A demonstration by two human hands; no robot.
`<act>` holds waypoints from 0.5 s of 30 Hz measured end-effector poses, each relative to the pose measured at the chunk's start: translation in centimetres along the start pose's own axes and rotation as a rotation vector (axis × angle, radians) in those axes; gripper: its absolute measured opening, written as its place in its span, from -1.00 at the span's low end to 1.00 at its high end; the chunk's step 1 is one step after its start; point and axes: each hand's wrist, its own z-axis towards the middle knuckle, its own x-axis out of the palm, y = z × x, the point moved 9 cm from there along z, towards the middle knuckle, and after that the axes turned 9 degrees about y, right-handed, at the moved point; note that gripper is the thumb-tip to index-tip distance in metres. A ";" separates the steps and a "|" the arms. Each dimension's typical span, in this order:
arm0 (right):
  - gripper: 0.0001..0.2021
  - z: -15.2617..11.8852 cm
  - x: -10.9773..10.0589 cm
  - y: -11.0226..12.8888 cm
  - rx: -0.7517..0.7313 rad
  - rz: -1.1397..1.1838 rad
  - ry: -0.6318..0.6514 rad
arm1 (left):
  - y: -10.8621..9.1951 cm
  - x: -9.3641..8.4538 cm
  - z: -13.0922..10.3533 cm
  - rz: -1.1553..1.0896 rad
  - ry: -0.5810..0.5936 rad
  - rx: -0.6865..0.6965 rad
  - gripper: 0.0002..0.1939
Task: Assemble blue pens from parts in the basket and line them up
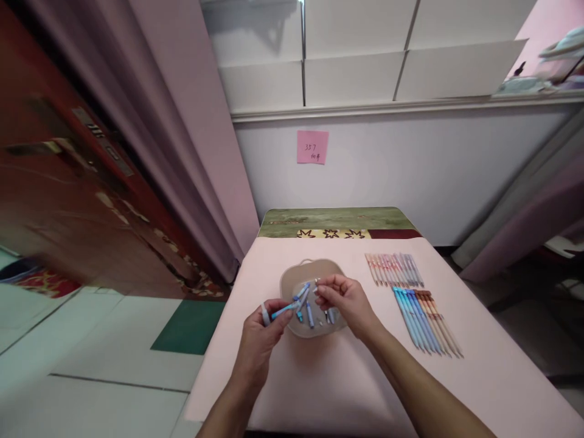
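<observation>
Over a pale plastic basin (pixel 286 281) on the table, both of my hands are closed on small parts. My left hand (pixel 262 331) grips a light-blue pen part (pixel 281 311) that points toward the basin's middle. A whitish piece (pixel 265 315) also shows between its fingers. Above the basin's right side, my right hand (pixel 347 299) pinches a small pale piece (pixel 317 281) between thumb and finger; its kind is too small to tell. Inside the basin lie several loose blue pen parts (pixel 310 315) and tiny pieces. My right hand hides some of the basin.
To the right lie two rows of pens: pinkish to purple ones (pixel 395 269) at the back, blue ones (pixel 415 321) and brown ones (pixel 440 325) in front. A pink cloth (pixel 292 389) covers the table. A pink note (pixel 312 147) is on the wall; a red door (pixel 91 182) stands left.
</observation>
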 end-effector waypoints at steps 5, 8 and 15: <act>-0.68 -1.9 2.0 0.9 -0.037 0.054 -0.029 | -0.6 0.8 -0.3 -0.016 0.030 0.028 -0.64; -0.72 -2.2 2.6 1.1 -0.043 0.056 -0.003 | -1.0 1.1 -0.8 -0.008 0.039 0.056 -0.69; -0.76 -2.8 2.9 1.0 -0.072 0.025 0.008 | -1.7 0.9 -1.6 0.041 0.002 0.102 -0.77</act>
